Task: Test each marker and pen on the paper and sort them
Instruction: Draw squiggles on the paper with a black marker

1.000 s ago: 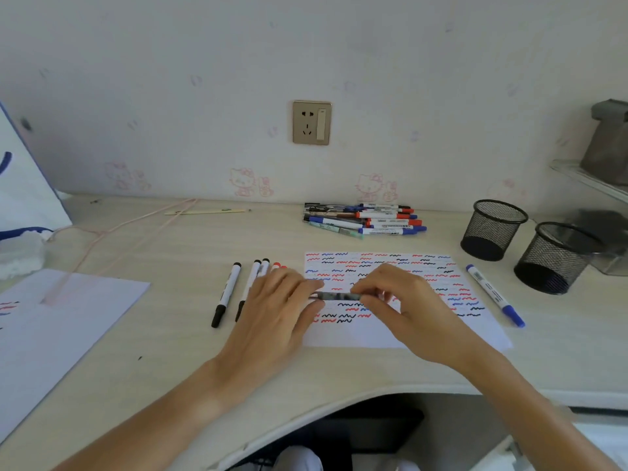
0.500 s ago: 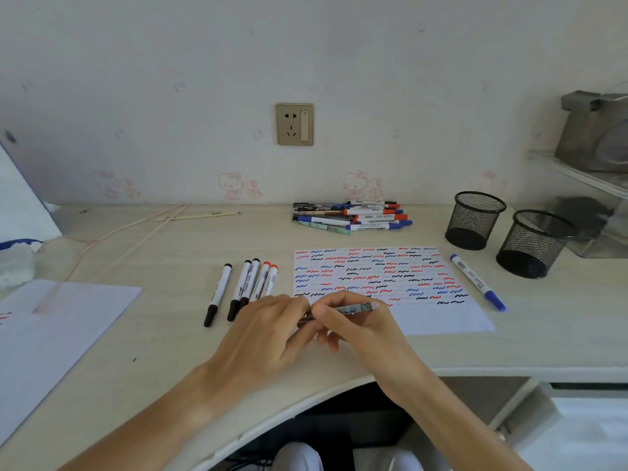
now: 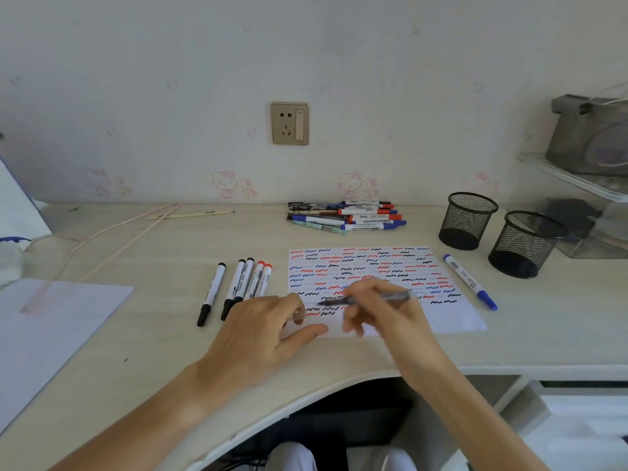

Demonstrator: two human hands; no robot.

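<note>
A white paper point(image 3: 455, 314) covered with red, blue and black squiggles lies in the middle of the desk. My right hand point(image 3: 380, 311) grips a dark pen point(image 3: 394, 296) with its uncapped tip pointing left just over the paper's lower rows. My left hand point(image 3: 261, 331) rests at the paper's left edge, fingers curled; something small may be pinched there, but I cannot tell. Left of the paper lie several capped markers point(image 3: 238, 287), black and red. A blue marker point(image 3: 470, 282) lies to the right of the paper. A pile of pens and markers point(image 3: 346, 217) sits by the wall.
Two black mesh cups point(image 3: 467, 220) point(image 3: 525, 244) stand at the right, beside a clear shelf unit point(image 3: 584, 212). A large white sheet point(image 3: 51, 328) lies at the left. A pink cord point(image 3: 112, 232) runs over the back left of the desk. The desk's curved front edge is near my arms.
Both hands held the pen together before; now they are apart. The right hand alone holds the pen, tip bare, over the paper. The left hand has drawn back to the paper's left edge.
</note>
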